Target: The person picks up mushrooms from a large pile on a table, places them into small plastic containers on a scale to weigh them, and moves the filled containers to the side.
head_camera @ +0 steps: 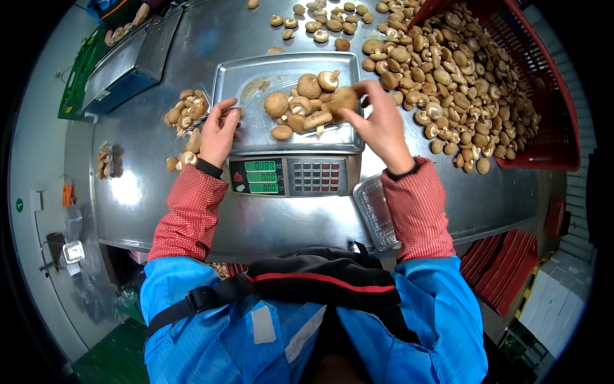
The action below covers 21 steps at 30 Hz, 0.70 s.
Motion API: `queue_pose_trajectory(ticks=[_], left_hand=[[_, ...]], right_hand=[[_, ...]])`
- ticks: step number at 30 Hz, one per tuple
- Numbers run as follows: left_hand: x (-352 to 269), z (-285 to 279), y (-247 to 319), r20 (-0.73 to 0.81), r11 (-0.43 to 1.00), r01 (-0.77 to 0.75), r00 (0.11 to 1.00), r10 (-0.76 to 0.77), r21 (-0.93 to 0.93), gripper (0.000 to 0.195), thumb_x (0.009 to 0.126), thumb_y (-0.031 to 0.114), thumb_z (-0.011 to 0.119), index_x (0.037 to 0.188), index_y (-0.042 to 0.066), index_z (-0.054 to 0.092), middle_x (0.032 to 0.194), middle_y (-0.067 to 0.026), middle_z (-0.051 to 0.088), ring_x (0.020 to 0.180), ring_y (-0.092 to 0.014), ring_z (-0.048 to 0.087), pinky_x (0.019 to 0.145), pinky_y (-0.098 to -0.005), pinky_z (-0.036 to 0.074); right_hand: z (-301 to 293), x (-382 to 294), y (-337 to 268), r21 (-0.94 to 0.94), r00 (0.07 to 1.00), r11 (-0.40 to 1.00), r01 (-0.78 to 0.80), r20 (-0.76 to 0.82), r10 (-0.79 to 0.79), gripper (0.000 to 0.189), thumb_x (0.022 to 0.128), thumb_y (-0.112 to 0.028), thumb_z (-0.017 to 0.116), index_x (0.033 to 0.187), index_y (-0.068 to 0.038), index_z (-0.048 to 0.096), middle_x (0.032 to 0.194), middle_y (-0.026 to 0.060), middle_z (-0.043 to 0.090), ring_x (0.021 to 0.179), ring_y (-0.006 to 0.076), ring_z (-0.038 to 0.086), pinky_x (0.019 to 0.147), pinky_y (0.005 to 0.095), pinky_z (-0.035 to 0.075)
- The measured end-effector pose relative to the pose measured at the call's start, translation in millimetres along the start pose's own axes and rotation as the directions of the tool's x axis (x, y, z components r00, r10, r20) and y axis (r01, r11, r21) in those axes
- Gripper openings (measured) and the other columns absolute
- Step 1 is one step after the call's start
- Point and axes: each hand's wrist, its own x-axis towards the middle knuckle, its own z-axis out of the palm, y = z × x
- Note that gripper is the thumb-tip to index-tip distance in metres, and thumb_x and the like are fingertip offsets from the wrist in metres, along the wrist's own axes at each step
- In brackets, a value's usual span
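Observation:
A bench scale (319,176) with a metal pan (247,137) stands before me. A heap of shiitake mushrooms (300,105) lies on the pan, with clear plastic partly showing around it. My right hand (381,127) is over the pan's right edge, thumb and fingers around a motion-blurred brown mushroom (343,100). By the pan's left edge, my left hand (220,129) has its fingers loosely curled and apart, holding nothing. An empty clear plastic tray (376,211) leans beside my right forearm.
At right, mushrooms (451,77) spill from a tipped red crate (542,62) onto the metal table (297,221). Packed mushrooms (187,110) sit left of the scale, with another pack (104,162) farther left. A metal box (129,62) and another person's hand (117,36) are at upper left.

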Motion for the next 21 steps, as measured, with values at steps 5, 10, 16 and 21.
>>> queue_pose_trajectory(ticks=[5,10,16,21], left_hand=[[-10,6,1,0.003,0.999,0.019,1.000,-0.019,-0.027,0.029,0.089,0.018,0.056,0.115,0.005,0.053,0.088,-0.0004,0.056,0.072,-0.007,0.052,0.059,-0.0197,0.044],[-22,1,-3,0.021,0.998,0.060,0.998,-0.060,-0.016,0.030,0.089,0.018,0.057,0.115,0.003,0.052,0.090,-0.0013,0.058,0.072,-0.007,0.053,0.059,-0.0199,0.045],[-20,11,7,0.097,0.990,0.114,0.988,-0.122,0.087,0.033,0.088,0.020,0.058,0.113,-0.001,0.051,0.089,-0.0054,0.059,0.072,-0.010,0.056,0.058,-0.0208,0.046],[-21,32,16,0.208,0.945,0.325,0.922,-0.325,0.038,0.028,0.088,0.014,0.056,0.106,-0.005,0.046,0.090,-0.0118,0.056,0.068,-0.016,0.062,0.055,-0.0248,0.054]], right_hand=[[11,-13,4,-0.019,0.999,0.999,-0.027,-0.048,0.027,0.029,0.081,-0.022,0.063,0.105,-0.007,0.062,0.088,0.0091,0.054,0.077,0.0229,0.056,0.068,0.0333,0.046],[-17,-59,13,-0.067,0.983,0.983,-0.169,-0.090,0.163,0.020,0.082,-0.018,0.061,0.099,-0.006,0.062,0.080,0.0089,0.053,0.063,0.0217,0.055,0.059,0.0316,0.045],[-15,-165,11,-0.359,0.971,0.923,-0.137,0.135,0.197,0.013,0.077,-0.016,0.064,0.076,-0.004,0.060,0.071,0.0118,0.057,0.064,0.0285,0.058,0.056,0.0374,0.047],[11,-223,10,-0.419,0.976,0.908,-0.013,0.191,0.102,0.018,0.076,-0.013,0.062,0.063,-0.005,0.052,0.064,0.0121,0.054,0.055,0.0280,0.057,0.049,0.0369,0.047]])
